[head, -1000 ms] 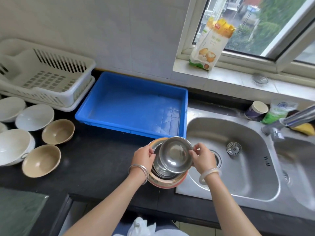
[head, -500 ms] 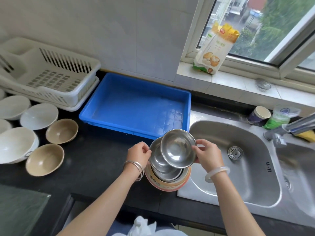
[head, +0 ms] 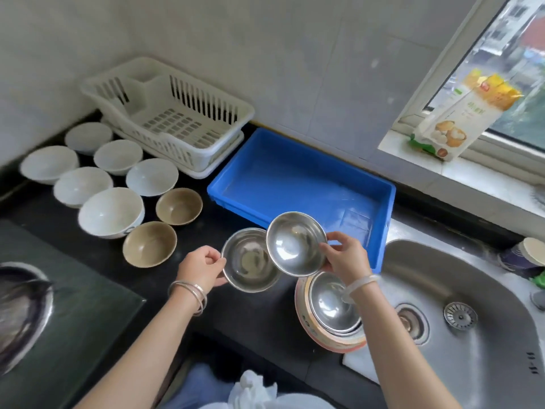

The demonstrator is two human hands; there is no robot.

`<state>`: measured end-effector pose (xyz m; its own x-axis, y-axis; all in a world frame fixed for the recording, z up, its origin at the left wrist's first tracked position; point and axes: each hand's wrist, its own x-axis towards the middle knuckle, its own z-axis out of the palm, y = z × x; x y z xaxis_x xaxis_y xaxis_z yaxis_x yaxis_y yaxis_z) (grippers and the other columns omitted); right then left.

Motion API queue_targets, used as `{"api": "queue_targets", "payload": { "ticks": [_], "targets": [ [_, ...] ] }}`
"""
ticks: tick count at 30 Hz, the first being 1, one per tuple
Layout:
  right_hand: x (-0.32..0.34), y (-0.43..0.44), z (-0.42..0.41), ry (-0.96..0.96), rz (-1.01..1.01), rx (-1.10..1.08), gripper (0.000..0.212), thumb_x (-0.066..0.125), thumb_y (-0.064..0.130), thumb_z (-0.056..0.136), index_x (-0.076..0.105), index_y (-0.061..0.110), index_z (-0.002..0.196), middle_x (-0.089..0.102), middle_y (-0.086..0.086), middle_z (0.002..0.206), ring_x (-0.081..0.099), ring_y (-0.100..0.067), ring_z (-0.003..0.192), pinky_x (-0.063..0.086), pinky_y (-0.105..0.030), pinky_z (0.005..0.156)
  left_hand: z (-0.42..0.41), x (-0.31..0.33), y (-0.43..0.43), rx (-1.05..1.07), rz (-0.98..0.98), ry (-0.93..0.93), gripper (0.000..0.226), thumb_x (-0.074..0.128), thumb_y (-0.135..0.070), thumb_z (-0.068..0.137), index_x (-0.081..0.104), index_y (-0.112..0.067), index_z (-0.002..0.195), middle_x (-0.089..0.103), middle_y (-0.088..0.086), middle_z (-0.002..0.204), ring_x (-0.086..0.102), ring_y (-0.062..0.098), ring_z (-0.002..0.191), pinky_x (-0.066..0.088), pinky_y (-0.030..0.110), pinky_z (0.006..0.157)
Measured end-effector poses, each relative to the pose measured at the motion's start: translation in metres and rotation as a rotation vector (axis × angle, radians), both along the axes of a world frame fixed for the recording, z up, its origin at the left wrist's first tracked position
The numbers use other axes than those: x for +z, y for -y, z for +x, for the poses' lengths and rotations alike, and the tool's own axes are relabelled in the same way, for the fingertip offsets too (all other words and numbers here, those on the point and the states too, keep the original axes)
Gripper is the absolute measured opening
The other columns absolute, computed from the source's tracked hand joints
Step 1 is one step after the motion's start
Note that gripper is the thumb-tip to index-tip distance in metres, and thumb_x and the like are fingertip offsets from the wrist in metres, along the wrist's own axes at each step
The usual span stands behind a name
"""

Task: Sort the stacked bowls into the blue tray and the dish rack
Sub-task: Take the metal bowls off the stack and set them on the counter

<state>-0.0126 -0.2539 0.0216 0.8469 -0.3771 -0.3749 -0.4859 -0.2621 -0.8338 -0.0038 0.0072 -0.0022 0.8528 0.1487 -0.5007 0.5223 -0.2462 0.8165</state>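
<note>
My left hand [head: 202,268] grips a steel bowl [head: 247,262] by its left rim, held above the black counter. My right hand [head: 343,258] pinches a smaller steel bowl [head: 295,243] by its right rim; it overlaps the first bowl and tilts toward me. Below my right wrist stands the remaining stack [head: 331,317]: steel bowls nested in a peach-rimmed bowl at the sink's edge. The blue tray [head: 298,184] lies just behind, with nothing in it. The white dish rack [head: 174,119] stands to its left, also holding nothing.
Several white bowls [head: 110,211] and two tan bowls [head: 149,247] sit on the counter left of the tray. A steel sink [head: 460,305] is at the right, a stove top [head: 26,308] at the lower left. A food packet [head: 463,113] leans on the windowsill.
Both hands lifted bowls off the stack: the right took the top steel bowl, the left the one beneath it, and moved them left and up. My view swung left, showing more bowls.
</note>
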Motion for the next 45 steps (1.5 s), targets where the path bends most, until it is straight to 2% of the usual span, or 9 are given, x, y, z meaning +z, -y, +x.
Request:
{"api": "queue_targets", "payload": {
  "ticks": [4, 11, 15, 19, 25, 29, 35, 42, 45],
  "targets": [
    [-0.024, -0.037, 0.03, -0.056, 0.027, 0.097, 0.01, 0.058, 0.008, 0.084, 0.064, 0.01, 0.092, 0.063, -0.005, 0.064, 0.063, -0.01, 0.047, 0.056, -0.025, 0.047, -0.012, -0.02, -0.042, 0.126, -0.007, -0.071, 0.016, 0.06, -0.002, 0.084, 0.054, -0.007, 0.07, 0.061, 0.013, 0.073, 0.063, 0.021, 0.071, 0.058, 0.033, 0.065],
    [-0.064, -0.099, 0.069, -0.169, 0.015, 0.239, 0.011, 0.058, 0.014, 0.088, 0.062, 0.011, 0.098, 0.063, -0.007, 0.084, 0.064, -0.014, 0.065, 0.053, -0.021, 0.042, -0.027, -0.048, -0.087, 0.295, 0.008, -0.146, 0.013, 0.06, -0.001, 0.084, 0.055, -0.004, 0.072, 0.06, 0.015, 0.074, 0.062, 0.022, 0.07, 0.056, 0.032, 0.066],
    [-0.078, -0.122, 0.085, -0.22, -0.009, 0.239, 0.009, 0.058, 0.018, 0.09, 0.057, 0.017, 0.099, 0.061, 0.001, 0.075, 0.063, -0.009, 0.056, 0.049, -0.017, 0.039, -0.027, -0.056, -0.1, 0.332, 0.0, -0.167, 0.014, 0.059, -0.001, 0.085, 0.053, -0.005, 0.072, 0.059, 0.016, 0.073, 0.062, 0.023, 0.07, 0.056, 0.035, 0.069],
    [-0.094, -0.134, 0.096, -0.257, -0.022, 0.208, 0.012, 0.057, 0.017, 0.09, 0.058, 0.014, 0.102, 0.061, 0.001, 0.073, 0.064, -0.012, 0.056, 0.057, -0.028, 0.054, -0.025, -0.063, -0.109, 0.363, -0.01, -0.177, 0.015, 0.058, 0.0, 0.085, 0.053, -0.006, 0.072, 0.06, 0.015, 0.074, 0.063, 0.023, 0.07, 0.056, 0.032, 0.066],
    [-0.101, -0.144, 0.102, -0.295, 0.043, 0.148, 0.023, 0.057, 0.015, 0.091, 0.055, 0.014, 0.114, 0.06, 0.0, 0.077, 0.066, -0.015, 0.061, 0.058, -0.03, 0.06, -0.023, -0.067, -0.112, 0.359, -0.037, -0.203, 0.014, 0.058, 0.0, 0.085, 0.053, -0.006, 0.073, 0.06, 0.016, 0.079, 0.062, 0.024, 0.072, 0.056, 0.032, 0.065],
    [-0.101, -0.147, 0.105, -0.308, 0.129, 0.108, 0.035, 0.057, 0.012, 0.091, 0.05, 0.011, 0.125, 0.059, -0.004, 0.091, 0.063, -0.015, 0.071, 0.055, -0.025, 0.052, -0.022, -0.068, -0.111, 0.348, -0.051, -0.217, 0.01, 0.057, 0.001, 0.085, 0.053, -0.004, 0.077, 0.061, 0.017, 0.079, 0.062, 0.025, 0.07, 0.056, 0.031, 0.061],
    [-0.103, -0.147, 0.105, -0.294, 0.132, 0.11, 0.029, 0.056, 0.011, 0.091, 0.053, 0.01, 0.12, 0.061, -0.012, 0.106, 0.063, -0.025, 0.089, 0.057, -0.032, 0.067, -0.019, -0.066, -0.112, 0.264, -0.015, -0.23, 0.008, 0.06, -0.001, 0.083, 0.055, -0.005, 0.078, 0.065, 0.02, 0.084, 0.064, 0.023, 0.07, 0.056, 0.023, 0.05],
    [-0.103, -0.151, 0.104, -0.294, 0.17, 0.098, 0.027, 0.057, 0.013, 0.091, 0.053, 0.012, 0.117, 0.061, -0.012, 0.109, 0.062, -0.024, 0.092, 0.057, -0.028, 0.06, -0.02, -0.071, -0.118, 0.306, -0.013, -0.226, 0.014, 0.059, -0.001, 0.083, 0.053, -0.009, 0.074, 0.065, 0.017, 0.08, 0.065, 0.023, 0.069, 0.057, 0.029, 0.057],
    [-0.102, -0.153, 0.104, -0.295, 0.195, 0.096, 0.021, 0.057, 0.014, 0.091, 0.055, 0.015, 0.111, 0.061, -0.011, 0.107, 0.063, -0.024, 0.092, 0.056, -0.025, 0.054, -0.021, -0.072, -0.117, 0.317, 0.005, -0.216, 0.013, 0.06, -0.002, 0.084, 0.054, -0.01, 0.074, 0.066, 0.014, 0.08, 0.065, 0.02, 0.068, 0.056, 0.025, 0.054]
  ]
}}
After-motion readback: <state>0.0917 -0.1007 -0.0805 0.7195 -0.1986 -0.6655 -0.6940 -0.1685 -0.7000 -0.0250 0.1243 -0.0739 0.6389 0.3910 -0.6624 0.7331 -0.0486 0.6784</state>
